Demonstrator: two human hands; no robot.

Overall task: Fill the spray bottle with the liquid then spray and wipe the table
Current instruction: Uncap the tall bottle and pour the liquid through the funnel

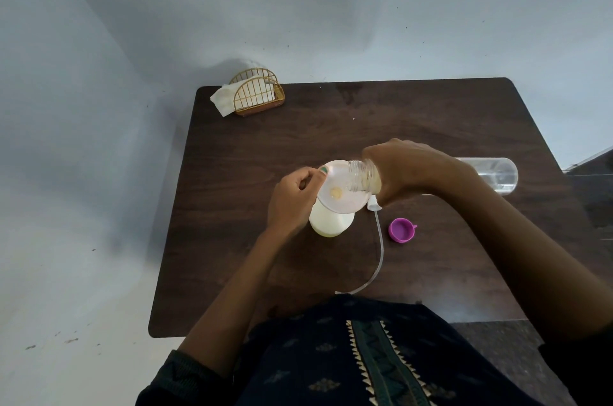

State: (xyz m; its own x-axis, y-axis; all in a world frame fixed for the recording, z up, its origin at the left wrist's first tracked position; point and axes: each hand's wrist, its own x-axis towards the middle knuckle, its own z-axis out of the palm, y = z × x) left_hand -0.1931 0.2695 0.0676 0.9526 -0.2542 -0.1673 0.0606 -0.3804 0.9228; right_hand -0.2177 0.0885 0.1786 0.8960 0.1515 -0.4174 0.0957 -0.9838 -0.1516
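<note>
Tabletop [252, 146] edge runs nearest the person's dark patterned top, and the bare wood between that edge and the hands carries only a thin dip tube [378, 253], curving from near the front edge up to the white spray head [374, 204]. Just right of the tube sits a purple cap [402, 230], open side up. The left hand [293, 203] pinches the rim of a translucent funnel [335, 190] seated in the upright white spray bottle [330, 221]. The right hand [408, 170] is wrapped around a clear bottle [361, 175] tipped on its side, long axis running left-right, mouth pointing left over the funnel, where yellowish liquid pools. Farther right lies a clear cylinder [497, 175]. The back half is open, except a gold wire napkin holder [257, 92] at the far left corner.
</note>
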